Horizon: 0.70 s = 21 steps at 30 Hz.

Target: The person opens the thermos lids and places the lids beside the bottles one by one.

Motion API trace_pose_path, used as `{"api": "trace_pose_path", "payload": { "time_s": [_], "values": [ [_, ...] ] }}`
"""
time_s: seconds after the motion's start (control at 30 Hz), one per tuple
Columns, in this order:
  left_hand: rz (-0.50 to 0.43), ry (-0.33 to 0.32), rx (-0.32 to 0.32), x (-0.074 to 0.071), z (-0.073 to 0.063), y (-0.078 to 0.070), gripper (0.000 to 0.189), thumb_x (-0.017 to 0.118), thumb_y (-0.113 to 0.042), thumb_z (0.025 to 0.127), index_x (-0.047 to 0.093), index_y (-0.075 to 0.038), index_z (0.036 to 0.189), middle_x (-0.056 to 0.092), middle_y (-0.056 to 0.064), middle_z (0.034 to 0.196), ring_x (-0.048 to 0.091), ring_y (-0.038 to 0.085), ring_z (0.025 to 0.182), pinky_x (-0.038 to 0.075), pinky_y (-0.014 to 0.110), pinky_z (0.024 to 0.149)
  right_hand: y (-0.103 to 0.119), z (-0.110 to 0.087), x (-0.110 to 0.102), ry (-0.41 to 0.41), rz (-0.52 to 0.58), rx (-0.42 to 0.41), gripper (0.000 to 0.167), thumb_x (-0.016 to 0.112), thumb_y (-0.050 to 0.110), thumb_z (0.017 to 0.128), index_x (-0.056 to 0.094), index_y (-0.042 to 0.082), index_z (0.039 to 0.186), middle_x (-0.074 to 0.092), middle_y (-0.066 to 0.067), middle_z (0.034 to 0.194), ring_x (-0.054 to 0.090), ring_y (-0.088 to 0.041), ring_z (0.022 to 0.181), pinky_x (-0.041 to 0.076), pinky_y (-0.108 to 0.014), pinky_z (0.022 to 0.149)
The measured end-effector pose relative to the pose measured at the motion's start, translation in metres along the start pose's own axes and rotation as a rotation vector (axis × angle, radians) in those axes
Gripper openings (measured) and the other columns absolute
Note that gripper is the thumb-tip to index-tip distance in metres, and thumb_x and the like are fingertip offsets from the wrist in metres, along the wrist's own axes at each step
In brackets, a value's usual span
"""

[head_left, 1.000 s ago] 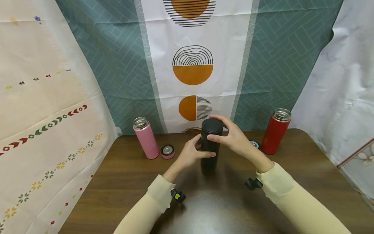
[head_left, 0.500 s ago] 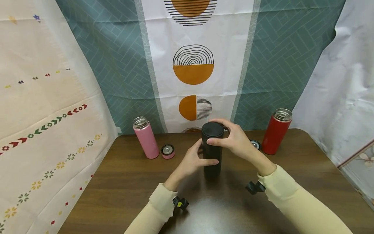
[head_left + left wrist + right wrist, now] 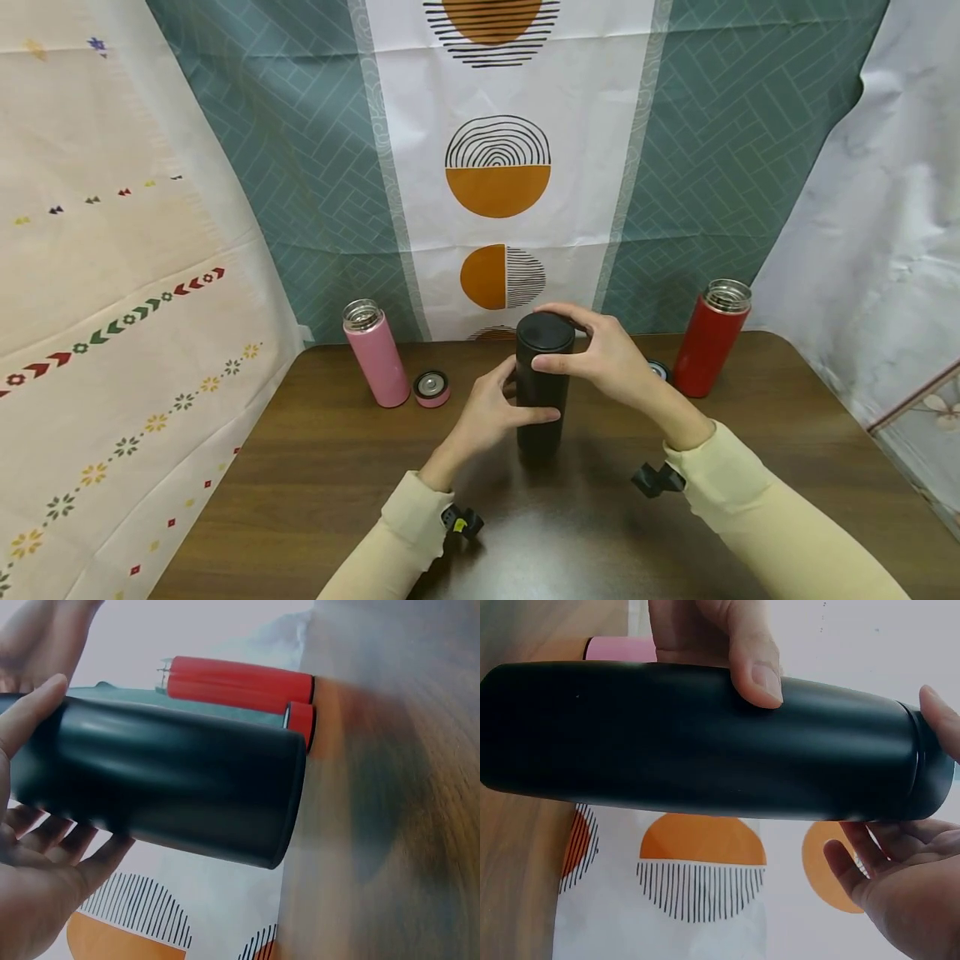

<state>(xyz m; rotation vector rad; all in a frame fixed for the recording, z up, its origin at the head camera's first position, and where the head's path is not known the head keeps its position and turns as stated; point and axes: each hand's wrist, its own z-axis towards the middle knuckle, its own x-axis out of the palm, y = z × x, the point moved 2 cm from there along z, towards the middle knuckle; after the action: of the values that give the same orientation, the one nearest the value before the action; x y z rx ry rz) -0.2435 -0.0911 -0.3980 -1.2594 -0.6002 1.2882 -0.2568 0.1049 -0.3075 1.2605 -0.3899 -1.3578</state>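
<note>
Both hands are on a tall matte black bottle (image 3: 542, 392) at the middle of the head view, held nearly upright. My left hand (image 3: 483, 412) grips its body, thumb across the near side and fingers behind. Higher up, my right hand (image 3: 613, 365) grips round the black lid (image 3: 544, 331), thumb in front and fingers at the far side. A thin seam separates lid and body in the right wrist view. In the left wrist view the bottle's base (image 3: 294, 802) is over the wooden table, a dark reflection lying apart from it.
A lidless pink bottle (image 3: 381, 362) stands back left with its pink lid (image 3: 431, 389) beside it. Back right is a lidless red bottle (image 3: 708, 350), its lid (image 3: 659, 370) close by. Patterned cloth (image 3: 495, 100) hangs behind the brown table (image 3: 322, 492).
Over the last second, both hands and the black bottle have come slightly nearer to me. In the last half second the bottle's lower end has swung a little left.
</note>
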Motion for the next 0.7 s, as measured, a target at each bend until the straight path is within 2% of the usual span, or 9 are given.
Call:
{"api": "trace_pose_path", "payload": {
  "time_s": [0.3, 0.7],
  "values": [
    [0.003, 0.005, 0.007, -0.0005, -0.0018, -0.0016, 0.068, 0.09, -0.031, 0.082, 0.059, -0.035, 0.142, 0.068, -0.009, 0.131, 0.068, 0.02, 0.118, 0.051, 0.056, 0.103, 0.0029, 0.0009, -0.0016, 0.006, 0.023, -0.029, 0.053, 0.085, 0.025, 0.086, 0.066, 0.02, 0.136, 0.074, -0.001, 0.119, 0.063, -0.022, 0.114, 0.051, -0.048, 0.095],
    [0.02, 0.018, 0.032, -0.0037, -0.001, -0.0021, 0.065, 0.092, -0.03, 0.08, 0.063, -0.031, 0.139, 0.071, -0.01, 0.126, 0.068, 0.015, 0.115, 0.052, 0.052, 0.103, 0.0068, 0.0022, -0.0021, 0.046, 0.063, -0.061, 0.053, 0.087, 0.024, 0.084, 0.068, 0.022, 0.134, 0.074, 0.001, 0.117, 0.065, -0.021, 0.109, 0.053, -0.05, 0.094]
  ]
}}
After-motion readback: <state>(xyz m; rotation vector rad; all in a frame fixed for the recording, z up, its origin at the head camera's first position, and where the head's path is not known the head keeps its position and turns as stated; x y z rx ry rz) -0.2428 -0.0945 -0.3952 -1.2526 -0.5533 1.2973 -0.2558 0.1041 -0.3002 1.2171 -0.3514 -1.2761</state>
